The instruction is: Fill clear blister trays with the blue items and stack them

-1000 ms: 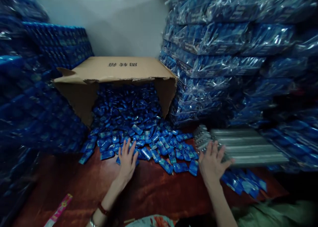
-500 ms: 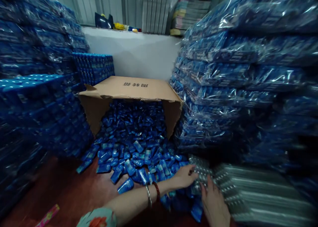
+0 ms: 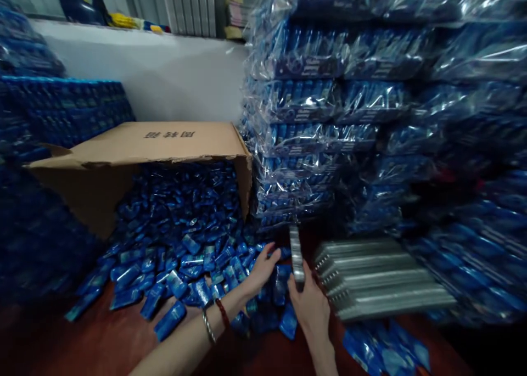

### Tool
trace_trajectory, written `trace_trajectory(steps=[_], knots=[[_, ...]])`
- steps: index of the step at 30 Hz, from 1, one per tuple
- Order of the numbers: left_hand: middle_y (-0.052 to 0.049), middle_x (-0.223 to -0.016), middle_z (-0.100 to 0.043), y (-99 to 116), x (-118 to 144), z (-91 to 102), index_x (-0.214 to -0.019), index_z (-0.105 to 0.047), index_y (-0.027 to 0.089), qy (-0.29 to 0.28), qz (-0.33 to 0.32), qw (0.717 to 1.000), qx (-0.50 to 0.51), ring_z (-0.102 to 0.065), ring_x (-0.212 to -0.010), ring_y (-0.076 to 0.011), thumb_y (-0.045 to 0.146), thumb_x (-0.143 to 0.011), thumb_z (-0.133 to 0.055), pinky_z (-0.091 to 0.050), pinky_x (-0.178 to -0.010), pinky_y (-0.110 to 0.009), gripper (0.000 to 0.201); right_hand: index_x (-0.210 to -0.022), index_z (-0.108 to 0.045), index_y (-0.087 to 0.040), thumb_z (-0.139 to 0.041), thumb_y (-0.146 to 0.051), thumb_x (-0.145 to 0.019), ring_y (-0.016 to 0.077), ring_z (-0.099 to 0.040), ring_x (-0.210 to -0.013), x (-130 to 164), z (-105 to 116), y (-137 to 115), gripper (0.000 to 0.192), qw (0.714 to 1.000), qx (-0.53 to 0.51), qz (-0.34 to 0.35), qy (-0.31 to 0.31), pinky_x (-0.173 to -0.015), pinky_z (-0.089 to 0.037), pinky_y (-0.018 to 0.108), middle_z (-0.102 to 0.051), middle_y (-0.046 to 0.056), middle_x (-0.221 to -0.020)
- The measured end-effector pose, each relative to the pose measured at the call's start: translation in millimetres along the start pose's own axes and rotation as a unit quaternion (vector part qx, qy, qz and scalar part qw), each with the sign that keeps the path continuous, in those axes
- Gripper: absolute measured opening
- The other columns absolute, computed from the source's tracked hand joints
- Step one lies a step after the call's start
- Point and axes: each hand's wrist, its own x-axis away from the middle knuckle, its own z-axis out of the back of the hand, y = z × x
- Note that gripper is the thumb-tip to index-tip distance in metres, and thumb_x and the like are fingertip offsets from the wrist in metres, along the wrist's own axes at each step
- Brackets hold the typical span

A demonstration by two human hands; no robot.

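My right hand (image 3: 308,299) grips the lower end of a narrow, clear ridged plastic tray (image 3: 295,252), which is seen nearly edge-on. Just left of the tray is my left hand (image 3: 263,267), its curved fingers apart and nothing visible in them. Beneath and around my left hand lie loose blue packs (image 3: 209,258), spilling in a heap from a cardboard box (image 3: 181,142) lying on its side. To the right of my right hand rests a stack of similar clear ridged trays (image 3: 382,280).
Film-wrapped stacks of blue packs (image 3: 308,99) rise behind and to the right. More blue rows (image 3: 66,104) stand at the left. A white low wall (image 3: 185,74) runs behind the box. Several blue packs (image 3: 382,346) lie in front of the tray stack on the red floor (image 3: 111,346).
The view has turned right. My right hand has drawn the tray away from the stack and turned it edge-on. My left hand has come away from the trays to the left.
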Motion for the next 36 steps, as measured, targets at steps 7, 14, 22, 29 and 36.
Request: trace_trajectory(steps=[7,14,22,29,36], knots=[[-0.006,-0.153,-0.02,2,-12,-35.0,-0.145,-0.023,0.018,-0.039,-0.062,0.997,0.018,-0.018,-0.141,-0.0216,0.052,-0.082,-0.053,-0.014,-0.115,-0.034,0.078,-0.139,-0.033,-0.015,-0.038,-0.038,-0.09,0.0267,-0.066,-0.081,3,8,2,0.055,0.994,-0.09,-0.023,-0.054,-0.067,-0.046,0.034,-0.064,0.016,-0.11],[-0.005,-0.153,-0.018,-3,-22,-60.6,-0.144,-0.025,0.016,-0.101,-0.062,0.99,0.079,-0.014,-0.141,-0.0185,0.054,-0.088,-0.039,-0.01,-0.117,-0.031,0.069,-0.145,-0.022,-0.017,-0.029,-0.053,-0.089,0.0258,-0.051,-0.119,-7,9,29,0.067,0.953,-0.288,0.002,-0.09,-0.096,-0.039,0.039,-0.05,0.014,-0.134],[-0.006,-0.151,-0.025,-19,-23,-66.1,-0.14,-0.035,0.018,-0.113,-0.072,0.991,0.015,-0.016,-0.141,-0.021,0.057,-0.088,-0.038,-0.007,-0.117,-0.037,0.066,-0.136,-0.042,-0.014,-0.026,-0.069,-0.082,0.0235,-0.032,-0.134,-11,-8,39,0.079,0.909,-0.403,-0.081,-0.071,-0.11,-0.023,0.039,-0.042,0.013,-0.141],[-0.009,-0.15,-0.026,-19,-22,-61.4,-0.142,-0.03,0.016,-0.113,-0.145,0.982,-0.032,-0.02,-0.14,-0.0194,0.056,-0.09,-0.03,-0.012,-0.117,-0.036,0.065,-0.13,-0.049,-0.016,-0.031,-0.065,-0.083,0.0254,-0.044,-0.125,-12,-9,31,0.07,0.907,-0.409,-0.093,-0.029,-0.104,-0.031,0.041,-0.05,0.014,-0.134],[-0.016,-0.133,-0.048,-12,-19,-45.1,-0.133,-0.029,0.012,-0.114,-0.18,0.972,-0.103,-0.047,-0.122,-0.02,0.041,-0.094,-0.03,-0.034,-0.106,-0.038,0.049,-0.13,-0.048,-0.013,-0.03,-0.059,-0.085,0.0267,-0.061,-0.1,-9,8,19,0.067,0.949,-0.296,-0.104,-0.002,-0.083,-0.044,0.036,-0.061,0.018,-0.117]])
